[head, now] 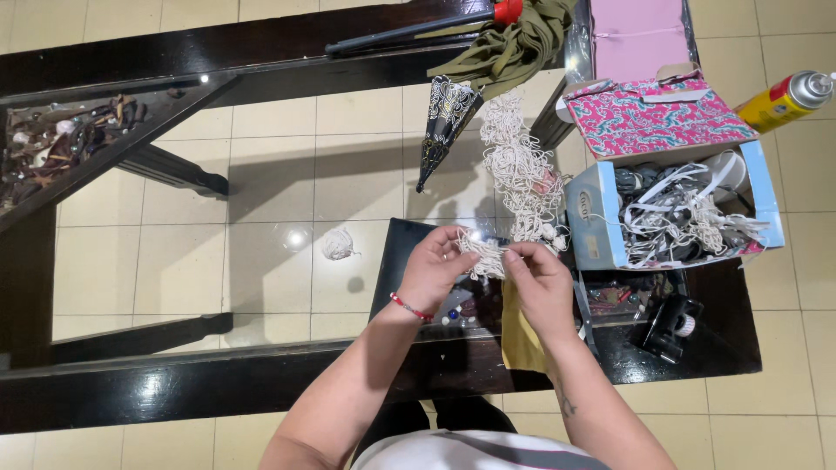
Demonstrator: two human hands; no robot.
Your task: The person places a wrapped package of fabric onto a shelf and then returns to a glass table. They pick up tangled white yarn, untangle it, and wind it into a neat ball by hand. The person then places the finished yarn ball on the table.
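— What can't you make out here?

— Quite a bit. The tray of odds and ends (61, 144) under the glass at the far left is a dark jumble; I can't tell the pieces apart. The pink sheet (638, 35) and the dark rods with a red cap (418, 30) run off the top edge, and the spray can (788, 100) is cut by the right edge. The person's body is cropped at the bottom. What lies under the hands, small beads and a yellow envelope (521, 335), is partly covered by the wrists.

— Counts?

— Two hands, one glass-topped table (261, 174) with a dark frame. One open cardboard box (670, 209) full of white and grey cords, too tangled to count. One long heap of cream cord (522, 170) beside it. One small loose knot of cord (338, 245) alone on the glass. One black patterned cone (446, 122), one olive cloth (514, 48), one black tape dispenser (669, 326).

— And the hands?

— Both reach forward, raised just over the table's near part, fingertips meeting. The left hand (433, 268), with a red bracelet at the wrist, pinches one end of a small cream cord piece (484, 255); the right hand (538, 283) pinches the other end. Fingers of each are closed on it, and the piece is stretched between them, just below the big heap.
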